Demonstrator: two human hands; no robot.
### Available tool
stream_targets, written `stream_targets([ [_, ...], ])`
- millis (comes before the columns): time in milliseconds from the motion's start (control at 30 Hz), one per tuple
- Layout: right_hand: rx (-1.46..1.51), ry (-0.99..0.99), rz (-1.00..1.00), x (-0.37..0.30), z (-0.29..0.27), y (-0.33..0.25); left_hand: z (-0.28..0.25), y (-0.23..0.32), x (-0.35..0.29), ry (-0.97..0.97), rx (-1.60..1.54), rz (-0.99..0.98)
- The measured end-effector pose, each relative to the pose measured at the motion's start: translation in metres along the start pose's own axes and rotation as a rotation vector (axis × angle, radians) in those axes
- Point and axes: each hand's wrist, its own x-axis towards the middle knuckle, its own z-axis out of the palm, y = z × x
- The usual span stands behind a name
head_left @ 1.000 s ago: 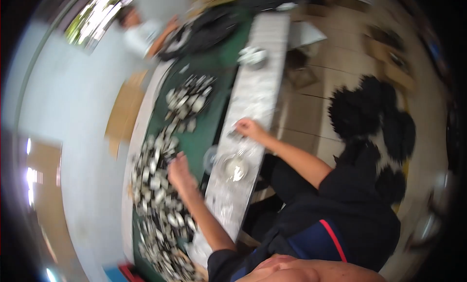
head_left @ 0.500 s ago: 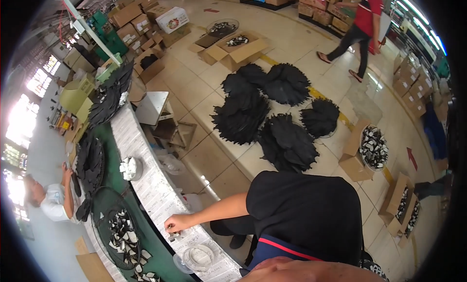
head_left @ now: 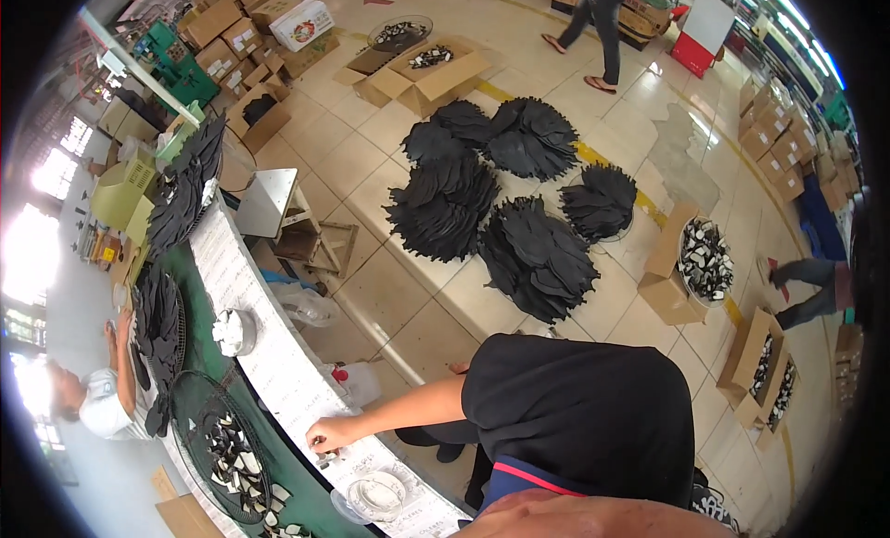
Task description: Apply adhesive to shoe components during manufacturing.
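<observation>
My right arm reaches left from a black short sleeve over a narrow, paper-covered bench strip [head_left: 278, 376]. At its end, my right hand [head_left: 332, 434] is closed, the fingertips pinched low over the strip. A small pale and dark piece [head_left: 326, 458] lies just under the fingers. I cannot make out what, if anything, is between them. Beside the hand, nearer the lower edge, sits a round whitish dish or roll [head_left: 378, 495]. Farther up the strip stands a round tub [head_left: 234, 332] filled with white pieces. My left hand is not in view.
A green belt [head_left: 209, 301] runs beyond the strip, carrying baskets of black glove-shaped pieces [head_left: 159, 320] and black-and-white pieces [head_left: 232, 454]. A co-worker [head_left: 97, 399] works across it. Black piles [head_left: 538, 260] and cartons [head_left: 431, 79] stand on the floor. One person [head_left: 598, 28] walks there.
The whole view has shifted slightly. The walking person has moved left along the back, and another person's legs now show at the right. My right hand stays over the strip.
</observation>
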Motion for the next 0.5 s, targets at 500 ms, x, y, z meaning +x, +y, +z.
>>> stream_targets([
  [500, -0.111, 0.017, -0.077, -0.002, 0.003, -0.005, -0.003, 0.072, -0.041, 0.132, -0.441, -0.398],
])
